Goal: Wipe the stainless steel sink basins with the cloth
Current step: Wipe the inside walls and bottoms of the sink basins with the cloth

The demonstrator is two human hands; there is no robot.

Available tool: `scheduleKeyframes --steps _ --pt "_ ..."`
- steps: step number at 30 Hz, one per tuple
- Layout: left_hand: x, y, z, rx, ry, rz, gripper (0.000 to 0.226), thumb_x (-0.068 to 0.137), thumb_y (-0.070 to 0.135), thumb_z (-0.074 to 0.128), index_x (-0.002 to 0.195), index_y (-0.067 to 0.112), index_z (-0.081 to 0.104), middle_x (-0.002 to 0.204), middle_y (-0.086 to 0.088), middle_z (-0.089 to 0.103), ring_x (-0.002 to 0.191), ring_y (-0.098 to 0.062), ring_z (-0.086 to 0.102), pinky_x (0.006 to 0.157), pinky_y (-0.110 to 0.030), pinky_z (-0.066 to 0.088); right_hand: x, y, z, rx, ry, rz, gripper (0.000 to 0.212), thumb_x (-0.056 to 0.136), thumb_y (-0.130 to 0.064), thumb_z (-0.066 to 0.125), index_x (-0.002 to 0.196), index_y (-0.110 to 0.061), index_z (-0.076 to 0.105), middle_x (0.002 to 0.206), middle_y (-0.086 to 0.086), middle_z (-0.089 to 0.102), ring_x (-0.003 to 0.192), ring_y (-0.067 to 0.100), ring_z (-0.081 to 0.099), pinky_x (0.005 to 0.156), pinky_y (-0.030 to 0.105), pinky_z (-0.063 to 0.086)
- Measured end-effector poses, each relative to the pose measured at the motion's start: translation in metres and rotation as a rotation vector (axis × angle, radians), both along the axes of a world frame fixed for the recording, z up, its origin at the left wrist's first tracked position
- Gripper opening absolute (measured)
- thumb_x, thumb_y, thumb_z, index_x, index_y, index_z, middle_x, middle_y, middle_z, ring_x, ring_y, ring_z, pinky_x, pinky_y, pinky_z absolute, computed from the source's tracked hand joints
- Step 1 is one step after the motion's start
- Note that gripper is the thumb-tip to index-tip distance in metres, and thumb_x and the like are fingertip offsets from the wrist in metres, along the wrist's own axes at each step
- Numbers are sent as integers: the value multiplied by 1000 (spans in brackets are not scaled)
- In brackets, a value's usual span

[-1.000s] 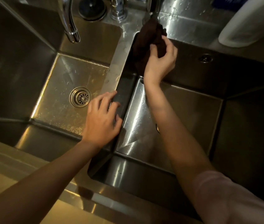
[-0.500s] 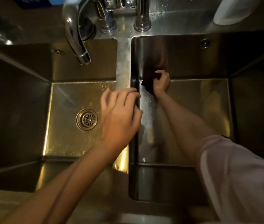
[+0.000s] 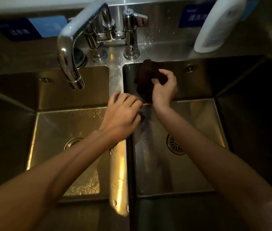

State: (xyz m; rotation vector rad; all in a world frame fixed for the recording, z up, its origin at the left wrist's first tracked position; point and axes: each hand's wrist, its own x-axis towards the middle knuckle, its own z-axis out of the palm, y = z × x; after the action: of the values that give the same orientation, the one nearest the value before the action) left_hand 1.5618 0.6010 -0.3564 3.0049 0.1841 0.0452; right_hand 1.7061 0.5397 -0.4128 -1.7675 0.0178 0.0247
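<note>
A double stainless steel sink fills the view, with a left basin (image 3: 61,130) and a right basin (image 3: 198,130) split by a narrow steel divider (image 3: 118,172). My right hand (image 3: 164,88) grips a dark brown cloth (image 3: 147,77) against the back wall of the right basin, near its upper left corner. My left hand (image 3: 122,115) rests on the divider, its fingers curled over the edge toward the right basin. A round drain (image 3: 175,145) shows in the right basin floor; the left basin's drain (image 3: 71,142) is partly hidden by my left forearm.
A chrome faucet spout (image 3: 70,59) hangs over the left basin, with two tap handles (image 3: 130,30) behind the divider. A white bottle (image 3: 218,25) stands on the back ledge at the right. Blue labels (image 3: 193,15) are fixed to the back wall.
My right hand and the cloth have moved up from the bottom of the back wall to its upper part. The view has shifted, showing more of the back ledge and faucet.
</note>
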Motion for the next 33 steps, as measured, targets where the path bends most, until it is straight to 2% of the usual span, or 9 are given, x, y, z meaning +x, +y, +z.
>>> scheduleKeyframes --steps 2,7,11,17,20,24,26,30,33 --pt "-1 -1 -4 -20 -38 33 23 88 25 51 107 18 63 112 -1 63 113 -21 52 111 -41 20 2 1 -5 25 16 15 29 82 3 63 105 -15 63 116 0 56 103 6 51 90 16 44" --pt "-1 -2 -9 -25 -133 25 22 85 26 47 98 20 64 103 3 65 106 -19 55 107 -34 22 2 5 -54 -72 26 64 30 81 10 58 106 -7 63 120 10 54 102 12 52 83 6 34" --pt "-2 0 -15 -2 -164 4 18 89 26 49 99 22 64 101 7 64 105 -16 54 105 -30 20 7 3 -103 -217 146 63 34 82 13 49 106 -5 64 121 14 55 110 27 56 90 13 32" --pt "1 2 -18 8 -204 -41 36 84 42 31 93 28 63 96 13 62 98 -11 54 98 -26 21 13 -2 -140 -286 206 111 36 82 11 48 108 -9 63 123 13 53 113 29 55 92 18 36" --pt "2 3 -19 23 -212 -44 40 82 45 28 93 28 62 95 13 61 97 -11 52 94 -24 20 17 -7 -128 -227 167 120 32 83 7 54 107 -11 65 122 11 54 111 27 56 94 21 39" --pt "2 2 -18 15 -192 -44 39 83 47 29 92 29 62 94 14 61 97 -9 52 94 -23 18 21 -22 -73 -81 -27 158 28 79 0 67 104 -13 66 114 9 58 98 17 55 76 5 32" --pt "1 2 -17 13 -187 -37 36 84 46 31 93 30 62 94 15 61 96 -8 51 95 -24 20 23 -27 -37 25 -125 206 26 78 -3 70 99 -16 65 110 7 60 96 13 55 72 2 35" --pt "1 1 -19 19 -217 -9 35 84 45 34 92 28 63 89 13 60 88 -10 52 92 -28 30 20 -18 0 158 -180 275 20 80 -9 70 95 -19 63 108 2 61 97 11 56 75 12 39" --pt "1 1 -19 21 -236 -11 36 82 44 33 89 26 64 85 10 60 83 -12 52 85 -30 34 11 2 -14 121 -131 231 22 80 -8 70 100 -16 64 108 4 58 94 10 51 78 12 34"
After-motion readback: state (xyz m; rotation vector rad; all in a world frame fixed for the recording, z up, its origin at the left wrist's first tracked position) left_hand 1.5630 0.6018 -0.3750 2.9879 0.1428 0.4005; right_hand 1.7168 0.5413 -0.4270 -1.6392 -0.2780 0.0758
